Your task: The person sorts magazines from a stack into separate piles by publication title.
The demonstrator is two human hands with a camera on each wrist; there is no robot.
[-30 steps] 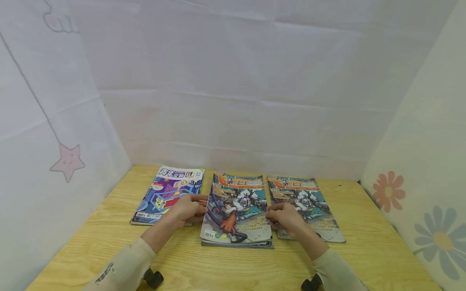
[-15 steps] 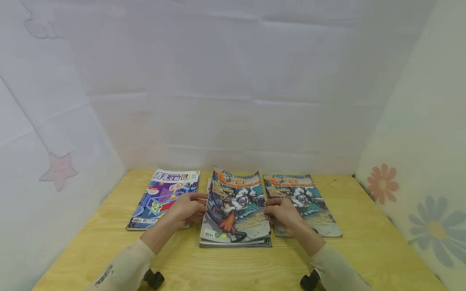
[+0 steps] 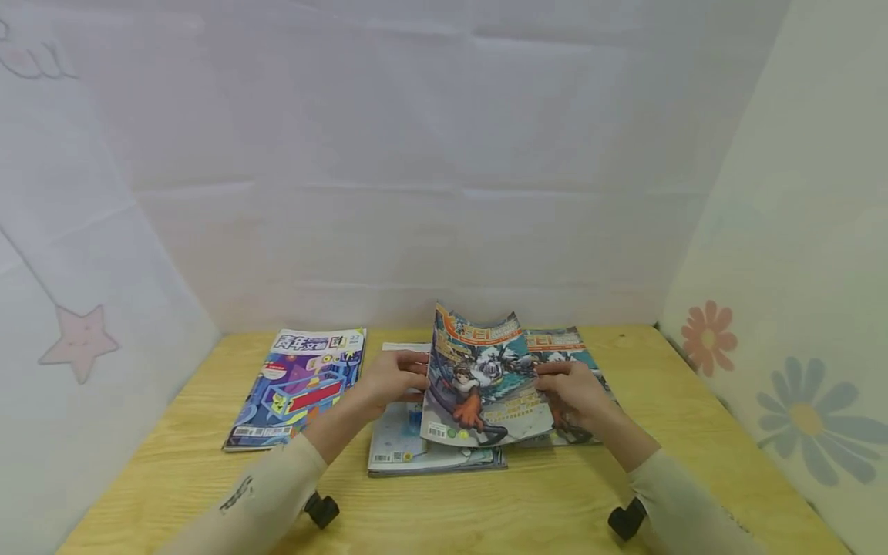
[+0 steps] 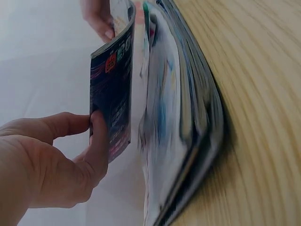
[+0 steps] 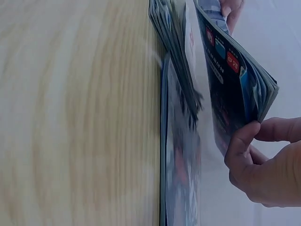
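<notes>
Wooden worktop (image 3: pixel 569 501): three magazine spots along the back edge. Left hand (image 3: pixel 388 379) and right hand (image 3: pixel 574 391) pinch one lifted magazine (image 3: pixel 479 381) above the middle stack (image 3: pixel 409 451).

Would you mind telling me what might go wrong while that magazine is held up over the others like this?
The lifted magazine is pinched only at its side edges by the left hand and right hand, and it already bows, so it may sag, crease or slip. It hangs partly over the right magazine, and brushing it or the middle stack might shove them askew.
</notes>
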